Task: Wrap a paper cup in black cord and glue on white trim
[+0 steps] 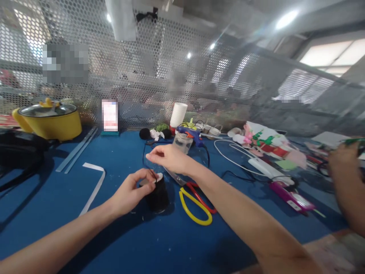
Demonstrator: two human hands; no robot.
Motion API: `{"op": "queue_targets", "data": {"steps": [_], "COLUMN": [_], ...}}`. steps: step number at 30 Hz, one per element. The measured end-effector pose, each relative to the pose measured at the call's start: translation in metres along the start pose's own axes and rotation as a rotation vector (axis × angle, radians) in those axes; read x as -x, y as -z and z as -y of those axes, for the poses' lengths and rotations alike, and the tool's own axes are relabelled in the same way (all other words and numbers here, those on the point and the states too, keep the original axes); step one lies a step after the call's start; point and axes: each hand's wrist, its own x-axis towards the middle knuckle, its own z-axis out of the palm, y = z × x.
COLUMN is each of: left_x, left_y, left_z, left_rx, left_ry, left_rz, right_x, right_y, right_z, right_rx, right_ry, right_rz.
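Note:
On the blue table stands a black cylinder, perhaps a cup [158, 198]. My left hand [137, 186] is closed at its top, thumb and fingers pinching a small white piece [159, 177] by the rim. Above and slightly right hovers my right hand [169, 156], its thumb and fingertips pressed together; whatever they hold is too small to make out. Scissors [196, 217] with one yellow and one red handle lie under my right forearm, blades toward the cylinder. Behind my right hand, a blue glue gun [192, 135] rests at a clear jar [182, 142].
A yellow pot [51, 123] with a glass lid and a lit phone [110, 116] stand at the back left. A white strip [95, 186] lies left. Cables, a purple device [292, 198] and craft pieces cover the right, where another person's arm [346, 182] reaches in.

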Motion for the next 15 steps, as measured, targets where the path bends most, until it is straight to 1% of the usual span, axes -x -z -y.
{"op": "queue_targets", "data": {"steps": [1, 2, 3, 5, 6, 7, 8, 10, 12, 15], "left_x": [0.000, 0.000, 0.000, 0.000, 0.000, -0.001, -0.001, -0.001, -0.002, -0.002], "left_y": [0.000, 0.000, 0.000, 0.000, 0.001, 0.001, 0.002, 0.004, 0.005, 0.007], "left_z": [0.000, 0.000, 0.000, -0.001, -0.001, -0.001, -0.001, 0.000, 0.001, 0.002], "left_rx": [0.021, 0.033, 0.034, 0.018, 0.011, 0.008, 0.006, -0.011, -0.058, -0.131], "left_ry": [0.012, 0.028, 0.046, 0.080, 0.093, 0.099, 0.098, 0.075, 0.033, -0.017], "left_rz": [-0.005, -0.011, -0.017, -0.023, -0.024, -0.023, -0.024, -0.027, -0.025, -0.014], "right_x": [-0.003, -0.005, -0.006, -0.006, -0.005, -0.005, -0.004, -0.004, -0.005, -0.007], "right_y": [0.007, 0.015, 0.026, 0.049, 0.060, 0.070, 0.079, 0.090, 0.092, 0.087], "right_z": [0.001, 0.000, -0.002, -0.010, -0.016, -0.024, -0.031, -0.048, -0.062, -0.074], "right_rx": [0.102, 0.191, 0.268, 0.369, 0.400, 0.385, 0.321, 0.228, 0.110, -0.098], "right_ry": [-0.011, -0.032, -0.059, -0.136, -0.192, -0.271, -0.365, -0.459, -0.511, -0.553], "right_rz": [0.000, -0.063, -0.177, -0.452, -0.557, -0.629, -0.652, -0.615, -0.547, -0.458]}}
